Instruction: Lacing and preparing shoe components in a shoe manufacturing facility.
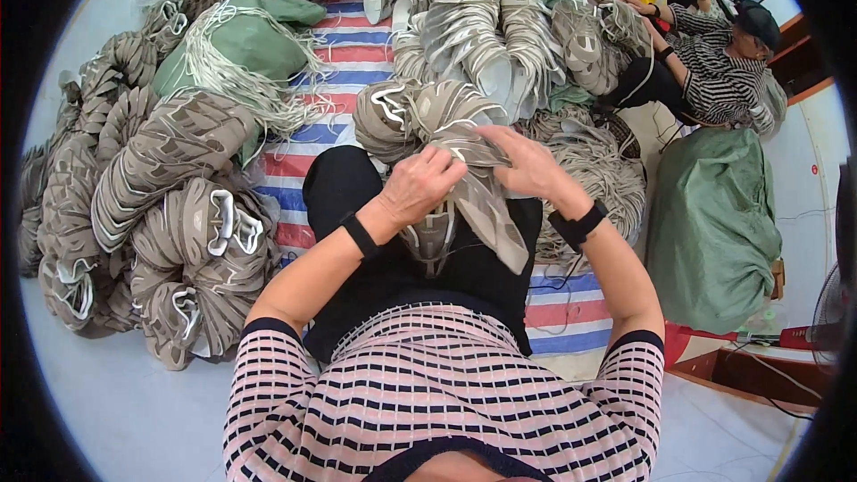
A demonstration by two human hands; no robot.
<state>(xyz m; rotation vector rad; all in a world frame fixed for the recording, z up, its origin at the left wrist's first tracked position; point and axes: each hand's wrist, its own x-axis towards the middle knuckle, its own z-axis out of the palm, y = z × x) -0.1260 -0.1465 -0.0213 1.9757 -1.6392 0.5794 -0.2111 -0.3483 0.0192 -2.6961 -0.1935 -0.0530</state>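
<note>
My left hand (421,186) and my right hand (525,163) both grip one taupe and grey shoe upper (482,201) over my lap. The upper hangs down between the hands, its white-edged opening facing me. Fingers of both hands pinch its top edge close together. A stack of similar shoe uppers (406,112) lies just beyond my hands on the striped mat (353,58).
Long nested rows of shoe uppers (161,205) pile up at my left and more at the far middle (482,27). A bundle of white laces (237,80) drapes over a green sack. Another green sack (710,223) stands at right. A seated person (714,62) works at upper right.
</note>
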